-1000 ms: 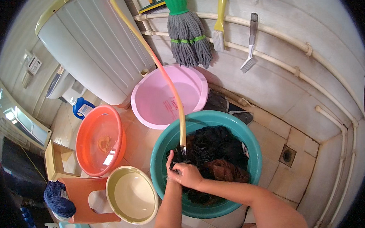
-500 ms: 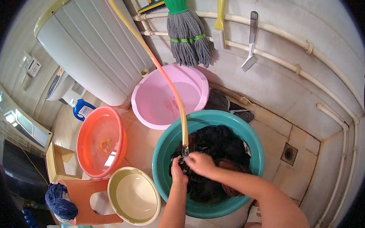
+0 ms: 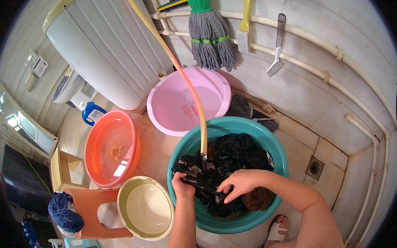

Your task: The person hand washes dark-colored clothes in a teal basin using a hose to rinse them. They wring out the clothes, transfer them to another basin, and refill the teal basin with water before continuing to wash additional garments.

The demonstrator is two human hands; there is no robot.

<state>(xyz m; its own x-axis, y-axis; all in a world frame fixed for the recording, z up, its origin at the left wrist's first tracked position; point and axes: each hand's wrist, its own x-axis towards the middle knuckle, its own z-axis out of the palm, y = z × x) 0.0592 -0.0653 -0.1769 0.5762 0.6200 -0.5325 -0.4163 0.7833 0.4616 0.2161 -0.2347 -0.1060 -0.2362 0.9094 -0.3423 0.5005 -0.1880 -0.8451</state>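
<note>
Dark wet clothes (image 3: 239,155) fill much of the teal basin (image 3: 281,164). My left hand (image 3: 183,185) is closed on a piece of black cloth (image 3: 201,183) at the basin's left side, holding its edge up. Over the middle of the clothes, my right hand (image 3: 241,182) has thumb and fingers apart, close to the same cloth. A yellowish hose (image 3: 203,137) hangs down into the basin, and water runs from its end between the clothes. A brown bundle of cloth (image 3: 258,198) lies below my right wrist.
Behind stands a pink basin (image 3: 156,119); to the left are an orange basin (image 3: 90,159) and a cream basin (image 3: 167,218), all holding water. An orange stool (image 3: 87,204) carries dark blue cloth (image 3: 66,216). A floor drain (image 3: 314,168) lies right. A mop (image 3: 212,43) and brushes hang on wall pipes.
My hands, together under the hose end before, have moved apart. The left went left and up-ends a cloth edge; the right moved right and down, its fingers opening. The view shifted slightly.
</note>
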